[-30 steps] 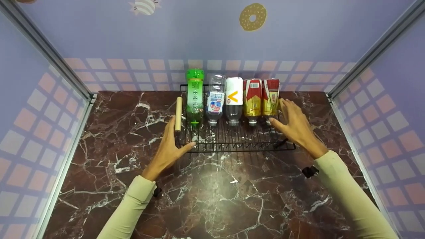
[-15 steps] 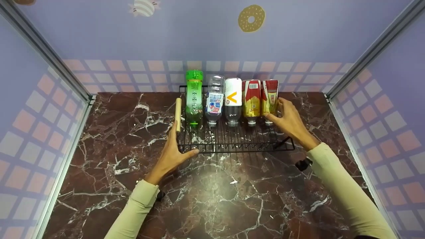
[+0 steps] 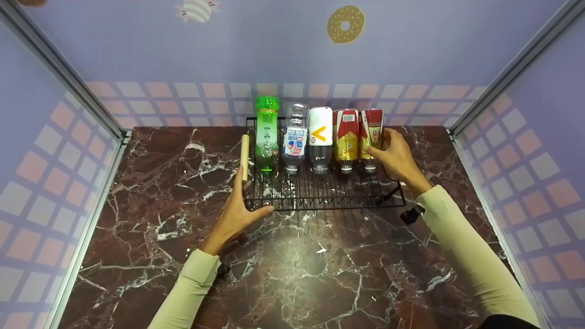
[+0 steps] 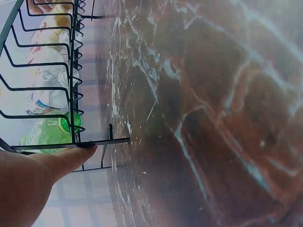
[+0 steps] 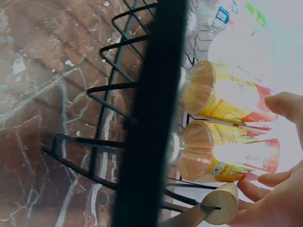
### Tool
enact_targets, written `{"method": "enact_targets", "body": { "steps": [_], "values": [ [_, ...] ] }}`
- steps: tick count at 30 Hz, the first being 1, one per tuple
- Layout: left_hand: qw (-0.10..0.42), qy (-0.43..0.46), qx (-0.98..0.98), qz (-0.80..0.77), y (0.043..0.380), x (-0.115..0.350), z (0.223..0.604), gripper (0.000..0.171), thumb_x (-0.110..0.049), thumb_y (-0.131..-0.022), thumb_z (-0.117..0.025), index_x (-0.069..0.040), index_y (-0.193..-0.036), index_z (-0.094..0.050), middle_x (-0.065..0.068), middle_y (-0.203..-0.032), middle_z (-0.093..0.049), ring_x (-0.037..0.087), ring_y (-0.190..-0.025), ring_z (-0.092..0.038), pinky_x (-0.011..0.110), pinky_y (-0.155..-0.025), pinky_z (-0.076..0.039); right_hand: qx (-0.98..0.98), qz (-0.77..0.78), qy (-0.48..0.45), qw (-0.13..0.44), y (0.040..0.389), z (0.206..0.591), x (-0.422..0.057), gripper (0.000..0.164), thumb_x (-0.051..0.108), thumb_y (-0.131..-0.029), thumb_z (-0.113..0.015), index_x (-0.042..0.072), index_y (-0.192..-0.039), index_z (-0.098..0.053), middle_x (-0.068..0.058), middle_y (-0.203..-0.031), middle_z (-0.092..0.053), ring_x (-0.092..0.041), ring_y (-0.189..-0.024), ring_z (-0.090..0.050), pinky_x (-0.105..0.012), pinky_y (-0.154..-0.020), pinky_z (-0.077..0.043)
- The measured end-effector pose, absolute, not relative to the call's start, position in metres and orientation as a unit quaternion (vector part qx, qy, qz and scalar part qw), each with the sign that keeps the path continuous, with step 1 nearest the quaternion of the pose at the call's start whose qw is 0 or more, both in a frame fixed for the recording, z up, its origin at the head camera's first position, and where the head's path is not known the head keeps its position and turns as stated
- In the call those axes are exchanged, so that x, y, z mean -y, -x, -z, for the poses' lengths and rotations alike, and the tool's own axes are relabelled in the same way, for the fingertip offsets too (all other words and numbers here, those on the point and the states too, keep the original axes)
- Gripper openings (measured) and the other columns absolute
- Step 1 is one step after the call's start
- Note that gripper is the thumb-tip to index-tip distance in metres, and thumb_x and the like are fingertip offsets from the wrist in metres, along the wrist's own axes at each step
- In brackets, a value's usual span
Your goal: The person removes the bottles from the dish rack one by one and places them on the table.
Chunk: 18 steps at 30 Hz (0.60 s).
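My left hand (image 3: pixel 235 214) lies along the rack's left side, fingers straight near the left wooden handle (image 3: pixel 245 155). Its thumb touches the front corner of the black wire rack (image 3: pixel 320 209), as the left wrist view shows. On the right, my right hand (image 3: pixel 396 155) straddles the outermost red-and-yellow drink bottle (image 3: pixel 371 137), thumb on one side and fingers on the other. The right wrist view has those fingers (image 5: pixel 255 189) right at this bottle, while the thumb overlaps the base of the neighbouring red-and-yellow bottle (image 5: pixel 227 97).
Also in the rack, necks toward me, are a green bottle (image 3: pixel 267 137), a clear bottle with a blue-and-white label (image 3: pixel 295 141) and a white-labelled bottle with an orange mark (image 3: pixel 321 132). Below is the dark marbled tabletop (image 3: pixel 292 274). A purple wall (image 3: pixel 292 55) stands close behind.
My right hand has moved left and away from me, in around the outermost bottle. My left hand has shifted slightly right and toward me. The bottles and rack keep their places.
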<state>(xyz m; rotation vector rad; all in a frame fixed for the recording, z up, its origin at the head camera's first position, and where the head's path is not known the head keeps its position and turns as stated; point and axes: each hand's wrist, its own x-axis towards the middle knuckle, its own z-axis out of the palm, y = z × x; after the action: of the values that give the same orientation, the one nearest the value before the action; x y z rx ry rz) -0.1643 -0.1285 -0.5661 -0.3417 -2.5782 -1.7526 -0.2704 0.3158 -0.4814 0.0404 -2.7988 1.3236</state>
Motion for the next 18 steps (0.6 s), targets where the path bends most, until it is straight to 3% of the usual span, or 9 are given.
{"method": "enact_targets", "body": {
  "steps": [4, 8, 18],
  "values": [
    [0.001, 0.104, 0.821, 0.561, 0.163, 0.129, 0.565, 0.139, -0.034, -0.083, -0.099, -0.011, -0.178, 0.000, 0.029, -0.180, -0.012, 0.045, -0.159, -0.039, 0.070, -0.129, -0.028, 0.890, -0.456, -0.019, 0.019, 0.277, 0.481, -0.315, 0.064, 0.025, -0.100, -0.082, -0.009, -0.146, -0.055, -0.026, -0.130, -0.068, -0.035, -0.114, -0.066, -0.041, -0.102, -0.055],
    [-0.007, 0.091, 0.817, 0.570, 0.161, 0.128, 0.565, 0.140, -0.035, -0.083, -0.100, -0.019, -0.179, 0.001, 0.028, -0.180, -0.016, 0.042, -0.160, -0.039, 0.070, -0.129, -0.028, 0.885, -0.465, -0.016, 0.017, 0.281, 0.483, -0.314, 0.066, 0.023, -0.099, -0.082, -0.009, -0.149, -0.052, -0.026, -0.135, -0.067, -0.034, -0.117, -0.066, -0.034, -0.099, -0.054],
    [-0.008, 0.074, 0.819, 0.569, 0.160, 0.127, 0.565, 0.140, -0.033, -0.082, -0.101, -0.026, -0.179, 0.000, 0.029, -0.175, -0.030, 0.038, -0.160, -0.040, 0.070, -0.129, -0.028, 0.884, -0.467, -0.003, 0.028, 0.287, 0.492, -0.316, 0.075, 0.018, -0.098, -0.083, -0.012, -0.156, -0.045, -0.029, -0.145, -0.062, -0.040, -0.129, -0.062, -0.048, -0.111, -0.052]
  ]
}}
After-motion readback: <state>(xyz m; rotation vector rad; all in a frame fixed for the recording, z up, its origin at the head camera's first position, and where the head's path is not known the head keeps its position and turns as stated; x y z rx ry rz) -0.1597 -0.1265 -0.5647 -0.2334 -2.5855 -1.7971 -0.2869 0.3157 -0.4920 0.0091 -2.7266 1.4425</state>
